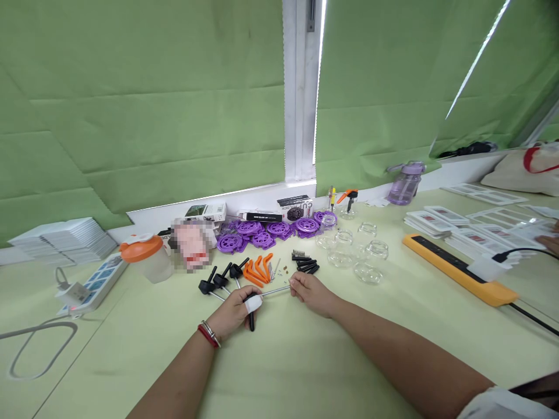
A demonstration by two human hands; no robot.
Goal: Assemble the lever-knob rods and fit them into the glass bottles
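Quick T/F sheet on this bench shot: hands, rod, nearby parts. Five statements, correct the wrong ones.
1. The left hand grips a black handle. True.
2. The right hand is on a clear glass jar. False: it pinches the end of a metal rod.
3. The purple slotted discs lie farther from the person than the orange curved pieces. True.
4. The white wrap is on the right hand. False: it is on the left.
5. The translucent cup at left has an orange lid. True.
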